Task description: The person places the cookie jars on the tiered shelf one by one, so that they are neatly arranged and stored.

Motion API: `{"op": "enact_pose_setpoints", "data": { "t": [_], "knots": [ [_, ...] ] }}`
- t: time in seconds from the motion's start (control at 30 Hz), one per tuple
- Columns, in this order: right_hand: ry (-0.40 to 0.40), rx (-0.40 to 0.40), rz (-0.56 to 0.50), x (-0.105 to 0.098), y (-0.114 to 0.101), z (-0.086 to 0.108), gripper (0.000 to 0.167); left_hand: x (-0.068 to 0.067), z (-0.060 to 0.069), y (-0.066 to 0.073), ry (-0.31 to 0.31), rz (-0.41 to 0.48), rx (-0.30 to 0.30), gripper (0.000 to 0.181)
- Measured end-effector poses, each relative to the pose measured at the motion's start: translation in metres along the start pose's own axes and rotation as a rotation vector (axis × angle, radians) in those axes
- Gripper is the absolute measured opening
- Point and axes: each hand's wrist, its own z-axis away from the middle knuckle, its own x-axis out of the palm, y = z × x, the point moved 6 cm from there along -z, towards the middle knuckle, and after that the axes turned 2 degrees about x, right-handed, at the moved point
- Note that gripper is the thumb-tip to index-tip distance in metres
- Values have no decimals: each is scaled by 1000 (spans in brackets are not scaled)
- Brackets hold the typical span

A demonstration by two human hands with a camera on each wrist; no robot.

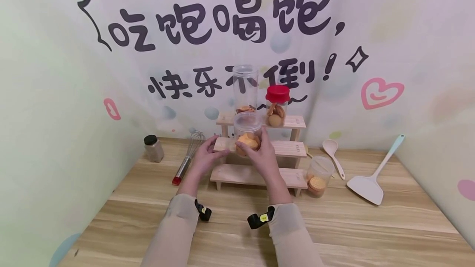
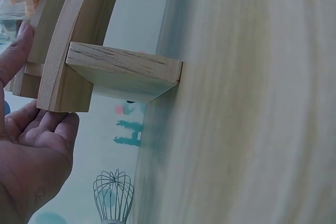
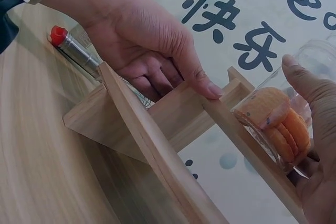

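Note:
My right hand (image 1: 262, 156) grips an open clear jar (image 1: 248, 125) with orange sandwich cookies (image 3: 286, 124) inside. The jar is at the middle step of a three-step wooden stand (image 1: 256, 174); whether its base rests on the board I cannot tell. At the left end of that step, my left hand (image 1: 206, 155) holds the board, its thumb on top and the other fingers curled below. On the top step stand a tall clear jar (image 1: 245, 87) with cookies at its bottom and a red-lidded cookie jar (image 1: 277, 106).
A whisk (image 1: 188, 158) and a black-lidded jar (image 1: 154, 149) are left of the stand. To its right are a clear jar with round biscuits (image 1: 320, 176), a pale spoon (image 1: 334, 158) and a white spatula (image 1: 369, 188). A printed cloth (image 1: 237, 44) hangs behind.

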Motion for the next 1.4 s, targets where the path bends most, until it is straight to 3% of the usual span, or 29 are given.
{"op": "enact_pose_setpoints", "data": {
  "t": [0.33, 0.67, 1.13, 1.4],
  "knots": [
    [-17, -38, 5, 1, -6, 0, 82, -1, -1, 1, 16, -6, 20, 86],
    [-24, 31, 41, 4, -1, -1, 79, 0, 0, 1, 18, -3, 23, 84],
    [-24, 20, 67, 1, -4, 0, 88, 0, -2, -1, -5, -15, -1, 83],
    [-24, 1, 57, -7, -11, 0, 92, 3, 15, 27, -21, -59, -34, 80]
  ]
}}
